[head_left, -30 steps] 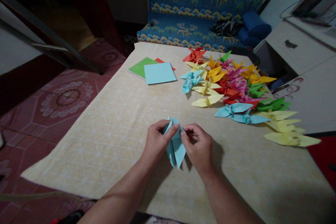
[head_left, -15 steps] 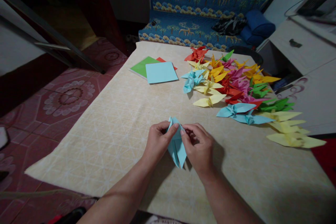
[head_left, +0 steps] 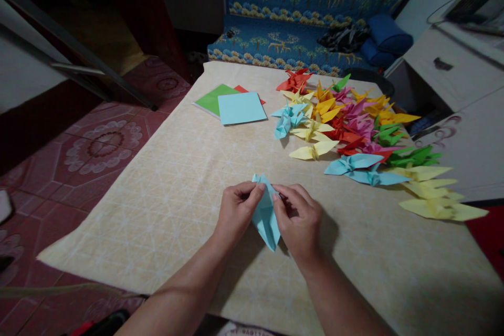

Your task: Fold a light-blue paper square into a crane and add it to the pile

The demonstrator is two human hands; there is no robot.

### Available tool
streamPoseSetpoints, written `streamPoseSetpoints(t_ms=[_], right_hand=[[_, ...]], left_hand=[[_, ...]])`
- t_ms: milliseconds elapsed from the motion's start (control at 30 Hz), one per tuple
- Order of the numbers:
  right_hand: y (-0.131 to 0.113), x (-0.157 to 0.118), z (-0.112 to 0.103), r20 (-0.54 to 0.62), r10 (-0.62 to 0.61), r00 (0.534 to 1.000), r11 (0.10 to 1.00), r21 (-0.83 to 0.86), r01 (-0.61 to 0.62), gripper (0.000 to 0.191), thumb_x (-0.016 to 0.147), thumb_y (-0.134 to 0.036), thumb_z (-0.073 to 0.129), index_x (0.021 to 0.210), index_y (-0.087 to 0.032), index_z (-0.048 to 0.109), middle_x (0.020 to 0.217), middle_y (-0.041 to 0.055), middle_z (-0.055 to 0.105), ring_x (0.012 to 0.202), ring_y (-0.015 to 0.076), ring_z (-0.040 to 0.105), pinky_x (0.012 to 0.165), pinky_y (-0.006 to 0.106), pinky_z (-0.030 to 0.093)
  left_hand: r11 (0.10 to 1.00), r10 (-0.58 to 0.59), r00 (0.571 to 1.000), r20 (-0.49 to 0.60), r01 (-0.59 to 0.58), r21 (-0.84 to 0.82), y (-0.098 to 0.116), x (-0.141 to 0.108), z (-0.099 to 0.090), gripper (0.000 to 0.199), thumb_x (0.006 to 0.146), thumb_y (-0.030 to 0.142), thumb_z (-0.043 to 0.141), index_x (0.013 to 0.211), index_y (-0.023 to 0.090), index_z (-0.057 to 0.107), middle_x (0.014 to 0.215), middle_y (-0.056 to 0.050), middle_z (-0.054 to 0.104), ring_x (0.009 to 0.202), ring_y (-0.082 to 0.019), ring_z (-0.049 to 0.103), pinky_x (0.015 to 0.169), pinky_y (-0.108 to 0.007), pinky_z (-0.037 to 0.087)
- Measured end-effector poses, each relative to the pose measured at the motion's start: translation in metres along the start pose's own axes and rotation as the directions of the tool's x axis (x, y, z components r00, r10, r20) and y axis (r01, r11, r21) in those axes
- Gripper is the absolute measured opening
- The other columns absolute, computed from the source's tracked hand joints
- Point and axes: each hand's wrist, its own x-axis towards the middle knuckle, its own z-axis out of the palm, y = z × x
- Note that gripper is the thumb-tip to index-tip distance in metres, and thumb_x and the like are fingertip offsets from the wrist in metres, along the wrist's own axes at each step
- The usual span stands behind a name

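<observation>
A light blue sheet of origami paper (head_left: 266, 223), folded into a long pointed diamond, is held between my two hands over the near middle of the table. My left hand (head_left: 239, 209) pinches its left edge, thumb on top near the upper part. On the opposite edge, my right hand (head_left: 300, 216) grips the paper between thumb and bent fingers. The lower point faces me, and a small folded tip shows at the top. My fingers hide parts of both side edges.
Several folded paper cranes (head_left: 356, 126) in many colours cover the table's right side. Flat squares lie at the back left: light blue paper (head_left: 242, 108), green paper (head_left: 212, 98) and a red corner (head_left: 239, 88). Beyond the cream tablecloth (head_left: 157, 205) stands a blue patterned sofa (head_left: 271, 37).
The split down the paper's lower half no longer shows; that part now looks like a smoother single flap ending in one point. Both hands stay in nearly the same place.
</observation>
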Motion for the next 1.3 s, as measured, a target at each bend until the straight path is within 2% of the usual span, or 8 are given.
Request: streamPoseSetpoints(t_ms=[167, 400, 633, 967, 1133, 1300], right_hand=[[-0.0008, -0.0039, 0.0009, 0.023, -0.070, 0.997, 0.995, -0.073, 0.071, 0.028, 0.089, -0.010, 0.057, 0.110, -0.022, 0.071, 0.083, 0.0048, 0.062, 0.072, 0.0147, 0.062, 0.064, 0.025, 0.051], [0.0007, -0.0072, 0.0036, 0.027, -0.098, 0.995, 0.988, -0.115, 0.100, 0.033, 0.090, -0.012, 0.057, 0.117, -0.026, 0.070, 0.088, 0.0060, 0.059, 0.073, 0.0142, 0.062, 0.061, 0.025, 0.050], [-0.0017, -0.0064, 0.0048, 0.019, -0.091, 0.996, 0.990, -0.106, 0.092, 0.031, 0.090, -0.013, 0.058, 0.116, -0.024, 0.071, 0.087, 0.0060, 0.059, 0.071, 0.0141, 0.060, 0.060, 0.025, 0.049], [-0.0029, -0.0077, 0.0043, 0.031, -0.090, 0.995, 0.987, -0.131, 0.093, 0.031, 0.090, -0.014, 0.057, 0.116, -0.023, 0.071, 0.087, 0.0062, 0.061, 0.070, 0.0140, 0.061, 0.058, 0.025, 0.048], [-0.0058, -0.0088, 0.0023, 0.058, -0.056, 0.997, 0.997, -0.049, 0.059, 0.033, 0.090, -0.013, 0.056, 0.119, -0.023, 0.069, 0.091, 0.0068, 0.060, 0.078, 0.0160, 0.062, 0.064, 0.027, 0.050], [-0.0087, -0.0064, -0.0017, 0.109, 0.025, 0.994, 0.991, 0.131, -0.039, 0.035, 0.091, -0.013, 0.053, 0.121, -0.023, 0.068, 0.094, 0.0064, 0.059, 0.083, 0.0166, 0.061, 0.068, 0.028, 0.050]], left_hand=[[0.998, 0.018, 0.998, -0.066, -0.014, 0.067, -0.0004, -0.0011, 0.0019, 0.038, 0.083, 0.040, 0.066, 0.057, 0.013, 0.063, 0.054, 0.002, 0.043, 0.056, -0.011, 0.036, 0.051, -0.025, 0.028], [0.997, 0.009, 0.997, -0.079, -0.003, 0.071, -0.0012, -0.0018, 0.0034, 0.037, 0.081, 0.043, 0.068, 0.059, 0.013, 0.066, 0.054, 0.001, 0.047, 0.055, -0.012, 0.039, 0.053, -0.027, 0.030], [0.994, 0.039, 0.996, -0.081, -0.031, 0.104, -0.0003, -0.0033, 0.0043, 0.042, 0.083, 0.041, 0.066, 0.052, 0.015, 0.057, 0.053, 0.003, 0.037, 0.055, -0.011, 0.033, 0.052, -0.028, 0.026], [0.999, -0.014, 1.000, -0.006, 0.014, -0.038, -0.0022, -0.0023, 0.0040, 0.034, 0.086, 0.041, 0.063, 0.068, 0.014, 0.072, 0.065, -0.004, 0.059, 0.065, -0.016, 0.049, 0.061, -0.028, 0.038], [0.998, -0.028, 1.000, 0.014, 0.028, -0.056, -0.0008, -0.0026, 0.0043, 0.032, 0.086, 0.041, 0.064, 0.077, 0.014, 0.077, 0.072, -0.007, 0.067, 0.074, -0.019, 0.057, 0.067, -0.029, 0.042], [0.998, 0.003, 1.000, 0.019, -0.002, -0.063, -0.0017, -0.0019, 0.0031, 0.030, 0.085, 0.041, 0.065, 0.074, 0.015, 0.077, 0.073, -0.007, 0.066, 0.074, -0.020, 0.058, 0.068, -0.029, 0.044]])
